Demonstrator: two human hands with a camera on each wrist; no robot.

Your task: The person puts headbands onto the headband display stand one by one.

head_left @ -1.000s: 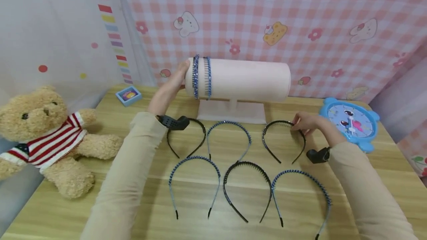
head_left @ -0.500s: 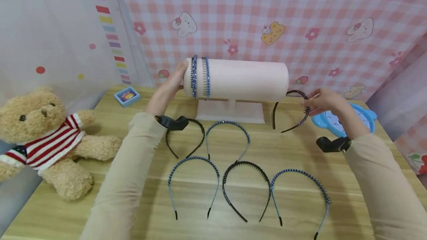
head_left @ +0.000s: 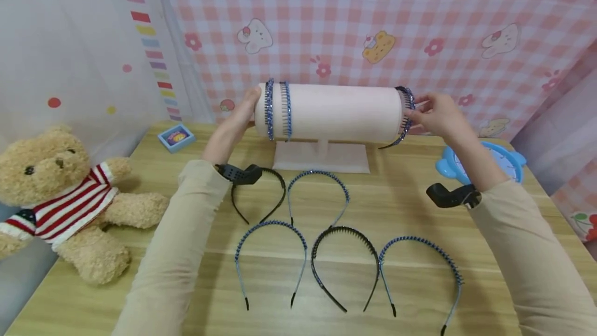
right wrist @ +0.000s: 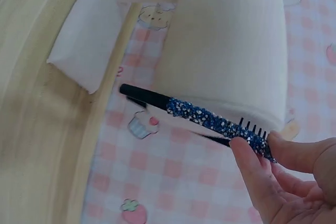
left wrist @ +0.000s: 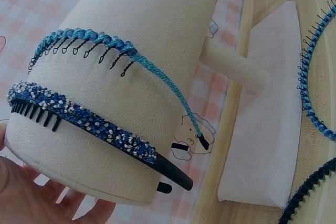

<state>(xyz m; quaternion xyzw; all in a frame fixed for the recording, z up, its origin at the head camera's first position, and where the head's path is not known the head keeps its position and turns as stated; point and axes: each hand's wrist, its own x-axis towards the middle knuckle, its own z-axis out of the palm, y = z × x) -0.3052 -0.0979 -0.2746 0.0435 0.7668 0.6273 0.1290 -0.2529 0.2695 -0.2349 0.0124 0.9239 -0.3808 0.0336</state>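
A pale padded roll stand (head_left: 345, 114) lies crosswise on its post and flat base. My left hand (head_left: 242, 112) grips the roll's left end, fingers (left wrist: 97, 213) against the end face. Near that end sit a glittery dark-blue headband (left wrist: 100, 121) and a braided blue headband (left wrist: 94, 36) with wire teeth. At the right end, my right hand (head_left: 438, 113) pinches a black toothed headband (right wrist: 210, 121) covered in blue and silver glitter between thumb and fingers. Its arch stands at the roll's rim, with its tips pointing down and forward. Whether it touches the roll, I cannot tell.
Several headbands, among them a braided blue one (head_left: 318, 172) and a black one (head_left: 345, 228), lie on the wooden table (head_left: 210, 294). A teddy bear (head_left: 88, 201) sits left, by a small blue box (head_left: 176, 138). Behind my right wrist lies a blue toy clock (head_left: 516, 162), partly hidden.
My right hand has lifted the glittery headband off the table and carried it up to the roll's right end. My left hand stays at the left end.
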